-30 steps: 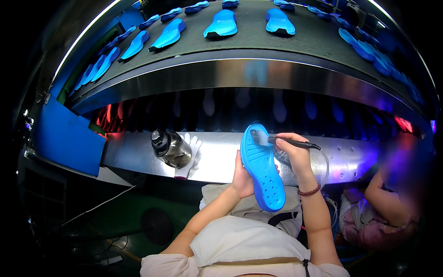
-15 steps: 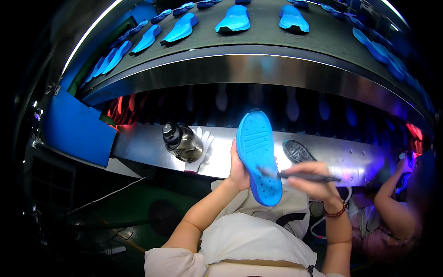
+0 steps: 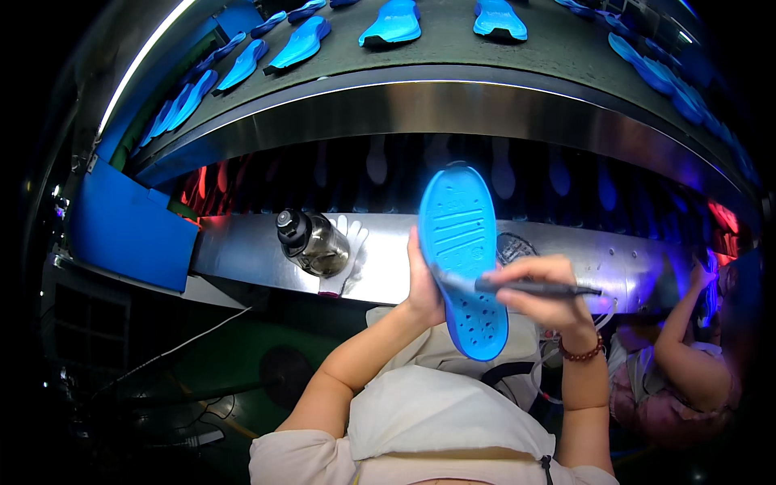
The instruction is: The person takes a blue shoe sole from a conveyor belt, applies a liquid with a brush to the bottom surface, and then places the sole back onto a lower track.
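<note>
Centre frame: left hand (image 3: pixel 423 283) closed along edge of upright bright blue rubber shoe sole (image 3: pixel 464 255). Right hand (image 3: pixel 543 293) pinched shut around thin dark brush (image 3: pixel 517 286), tip against sole's lower half. Behind, left of centre: dark-capped glass bottle (image 3: pixel 311 242) lying on white glove (image 3: pixel 346 252), on steel ledge (image 3: pixel 242 250).

A dark-capped bottle (image 3: pixel 311 242) lies on a white glove (image 3: pixel 346 250) on the steel table (image 3: pixel 242 255), centre left. Blue soles (image 3: pixel 392 22) ride the belt (image 3: pixel 453 48) along the top. Another person's arm (image 3: pixel 687 356) shows at lower right.
</note>
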### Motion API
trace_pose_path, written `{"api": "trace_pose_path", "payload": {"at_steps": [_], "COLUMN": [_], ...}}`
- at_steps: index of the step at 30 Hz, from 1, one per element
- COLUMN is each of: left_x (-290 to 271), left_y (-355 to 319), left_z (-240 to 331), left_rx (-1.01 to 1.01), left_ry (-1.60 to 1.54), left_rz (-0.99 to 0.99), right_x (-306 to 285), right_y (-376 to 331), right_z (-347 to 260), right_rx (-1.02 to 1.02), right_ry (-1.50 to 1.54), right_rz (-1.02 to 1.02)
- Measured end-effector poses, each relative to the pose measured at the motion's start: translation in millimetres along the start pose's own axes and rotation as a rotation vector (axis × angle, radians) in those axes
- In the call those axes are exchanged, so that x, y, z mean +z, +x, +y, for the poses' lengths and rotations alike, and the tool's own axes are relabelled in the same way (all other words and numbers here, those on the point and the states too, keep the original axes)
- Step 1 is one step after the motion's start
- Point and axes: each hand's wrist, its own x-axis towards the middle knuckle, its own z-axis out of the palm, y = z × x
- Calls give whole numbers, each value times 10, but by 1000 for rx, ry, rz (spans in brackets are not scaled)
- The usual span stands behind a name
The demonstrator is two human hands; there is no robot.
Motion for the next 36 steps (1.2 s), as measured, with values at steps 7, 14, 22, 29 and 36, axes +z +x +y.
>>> {"api": "trace_pose_path", "payload": {"at_steps": [7,14,22,29,36], "left_x": [136,132,190,121,313], "left_y": [67,122,112,112,22], "left_z": [51,230,370,438,3], "left_rx": [280,350,330,303,244], "left_ry": [66,-61,17,56,-40], "left_rz": [138,137,105,-78,143], "right_x": [-50,-25,-93,-76,285], "right_y": [-103,-258,-374,-351,-286], "right_z": [80,121,130,302,343], "right_rx": [13,37,114,-71,145], "right_ry": [-8,165,367,402,961], "right_rz": [22,160,91,37,401]}}
